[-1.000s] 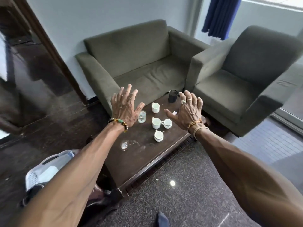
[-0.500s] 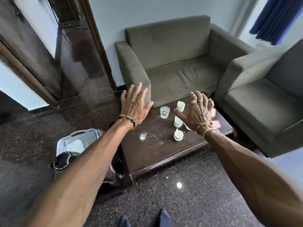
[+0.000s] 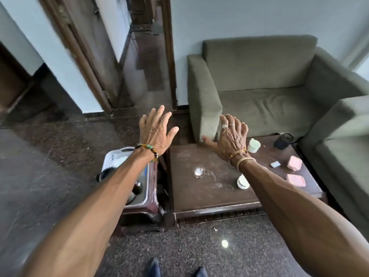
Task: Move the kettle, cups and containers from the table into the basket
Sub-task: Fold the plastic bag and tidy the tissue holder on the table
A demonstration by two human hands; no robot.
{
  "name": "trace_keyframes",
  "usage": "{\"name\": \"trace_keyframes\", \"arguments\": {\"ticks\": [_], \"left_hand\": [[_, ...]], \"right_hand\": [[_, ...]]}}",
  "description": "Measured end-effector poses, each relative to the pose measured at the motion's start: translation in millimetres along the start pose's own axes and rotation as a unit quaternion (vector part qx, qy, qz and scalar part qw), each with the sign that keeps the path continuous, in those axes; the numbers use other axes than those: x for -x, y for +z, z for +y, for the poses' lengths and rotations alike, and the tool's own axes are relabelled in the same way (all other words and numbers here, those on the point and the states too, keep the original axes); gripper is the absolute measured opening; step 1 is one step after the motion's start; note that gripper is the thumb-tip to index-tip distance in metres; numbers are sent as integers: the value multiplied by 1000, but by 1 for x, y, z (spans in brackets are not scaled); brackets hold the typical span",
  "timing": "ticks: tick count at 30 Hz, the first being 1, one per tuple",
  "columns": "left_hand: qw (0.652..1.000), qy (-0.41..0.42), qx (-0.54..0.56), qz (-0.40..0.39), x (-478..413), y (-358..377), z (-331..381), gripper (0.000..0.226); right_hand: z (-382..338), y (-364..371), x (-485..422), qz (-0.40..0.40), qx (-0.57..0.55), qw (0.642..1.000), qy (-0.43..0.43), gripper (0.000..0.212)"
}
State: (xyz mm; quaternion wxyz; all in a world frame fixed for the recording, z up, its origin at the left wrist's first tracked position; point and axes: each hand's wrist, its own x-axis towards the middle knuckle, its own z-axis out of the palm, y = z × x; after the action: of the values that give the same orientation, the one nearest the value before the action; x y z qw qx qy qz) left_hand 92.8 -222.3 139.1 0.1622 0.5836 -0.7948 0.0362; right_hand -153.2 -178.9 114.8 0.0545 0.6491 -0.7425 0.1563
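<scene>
Barely started, judging by the spread on the table (image 3: 191, 200). Still out there: 2 white cups in view, one upright-ish near the back (image 3: 254, 145) and one by the front (image 3: 242, 181) half hidden under the right forearm, plus 2 pink containers (image 3: 294, 168) (image 3: 296, 180) over on the right side and a small pale blue-white piece (image 3: 275, 164) just beside them. Also a dark container (image 3: 282, 141) at the far right corner, close to the sofa arm. Could be more cups tucked behind the right hand, can't tell.

Basket (image 3: 111, 159) sits off to the left on a low stool (image 3: 143, 212), well apart from the cups. Something dark and rounded in there, looks like the kettle (image 3: 104, 174), but mostly blocked by the left forearm so not 100% sure. If so, 1 item done and the rest to go.

Left hand (image 3: 154, 132): spread wide, fingers splayed, holding nothing, hovering over the floor between basket and table. Right hand (image 3: 229, 138): same deal, flat and empty, fingers loosely apart, palm down above the back of the table, just beside the rear cup. Contact with the surface unclear from this angle.
</scene>
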Motion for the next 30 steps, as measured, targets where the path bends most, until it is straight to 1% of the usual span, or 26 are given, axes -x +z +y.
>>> {"name": "trace_keyframes", "arguments": {"ticks": [3, 7, 12, 17, 23, 26, 30], "left_hand": [[998, -56, -4, 1, 19, -5, -45, 59], [992, -128, 6, -18, 52, 3, -98, 59], [981, -188, 10, -50, 90, 24, -152, 58], [976, -207, 23, -63, 102, 24, -194, 57], [974, -217, 44, -39, 88, 7, -235, 55], [973, -221, 46, -36, 81, 4, -253, 54], [971, -229, 52, -36, 74, 13, -267, 53]], "right_hand": [[-44, 15, -8, -18, -19, 999, -48, 99], [-93, 42, 0, -47, -33, 993, -103, 98], [-138, 74, 13, -93, -23, 986, -140, 97], [-186, 86, 8, -107, -21, 982, -157, 99], [-235, 88, -15, -93, -29, 981, -170, 95], [-253, 89, -25, -89, -34, 980, -175, 93], [-265, 103, -35, -106, -24, 977, -182, 93]]}}
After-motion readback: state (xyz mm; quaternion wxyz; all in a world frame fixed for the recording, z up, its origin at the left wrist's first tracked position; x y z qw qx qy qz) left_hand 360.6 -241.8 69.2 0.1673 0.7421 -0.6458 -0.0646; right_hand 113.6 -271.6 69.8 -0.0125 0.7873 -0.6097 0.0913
